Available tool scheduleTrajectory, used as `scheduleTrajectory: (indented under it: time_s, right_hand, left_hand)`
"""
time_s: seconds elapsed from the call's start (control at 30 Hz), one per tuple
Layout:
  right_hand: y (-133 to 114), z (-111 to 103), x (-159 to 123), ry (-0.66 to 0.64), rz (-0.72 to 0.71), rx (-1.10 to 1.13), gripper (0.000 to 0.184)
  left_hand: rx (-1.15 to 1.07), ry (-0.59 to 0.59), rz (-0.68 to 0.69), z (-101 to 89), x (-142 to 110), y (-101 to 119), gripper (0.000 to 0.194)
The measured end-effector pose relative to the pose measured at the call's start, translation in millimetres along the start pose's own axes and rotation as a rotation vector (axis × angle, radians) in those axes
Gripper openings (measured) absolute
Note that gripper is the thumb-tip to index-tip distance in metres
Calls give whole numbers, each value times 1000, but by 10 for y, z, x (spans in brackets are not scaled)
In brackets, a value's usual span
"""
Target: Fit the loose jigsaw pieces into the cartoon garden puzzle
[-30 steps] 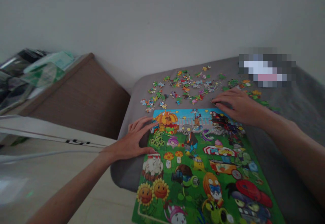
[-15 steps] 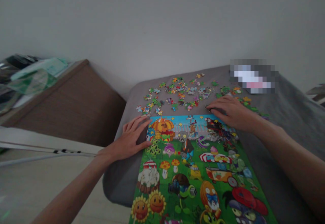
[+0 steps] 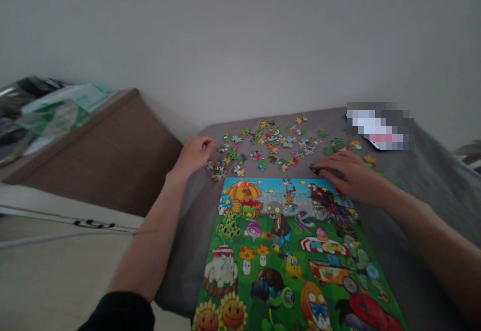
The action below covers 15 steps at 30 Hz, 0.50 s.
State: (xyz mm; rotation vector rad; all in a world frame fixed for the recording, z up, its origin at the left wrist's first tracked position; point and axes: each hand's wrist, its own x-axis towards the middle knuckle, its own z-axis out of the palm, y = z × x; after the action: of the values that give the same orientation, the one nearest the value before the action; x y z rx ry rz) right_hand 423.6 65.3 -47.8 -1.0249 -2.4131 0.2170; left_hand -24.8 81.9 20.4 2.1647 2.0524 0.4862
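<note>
Through my head camera I see the right hand (image 3: 343, 171) right of centre, thumb and fingertips pinched on a small dark piece (image 3: 312, 170) just above the top edge of the cartoon picture (image 3: 274, 266). The left hand (image 3: 196, 153), left of centre, has its fingers curled in; I cannot tell whether they grip anything. It is just beside the left end of the loose puzzle pieces (image 3: 270, 133), and a dark sleeve (image 3: 120, 311) shows on that arm at the bottom of my view. The pieces lie scattered in a band across the middle of the frame, thickest near the centre, some reaching right past the right hand. Below them, the cartoon picture fills the lower centre, its bottom edge running out of the frame. All of it rests on a grey cloth surface (image 3: 184, 256). Farther out, a pixelated object (image 3: 379, 130) lies at the right, near the pale wall (image 3: 240, 45). At the left I have a brown wooden cabinet (image 3: 116, 145) with a green-and-white plastic bag (image 3: 63, 105) on top.
</note>
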Motion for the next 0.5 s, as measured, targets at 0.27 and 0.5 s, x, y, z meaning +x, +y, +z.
scheduleTrajectory:
  time_s: [0.27, 0.5]
  right_hand:
    - [86, 30, -27, -21, 32, -4, 32]
    - [14, -17, 4, -40, 75, -16, 33]
  left_hand:
    - [-78, -155, 136, 99, -260, -206, 49]
    - [-181, -127, 128, 33, -243, -114, 46]
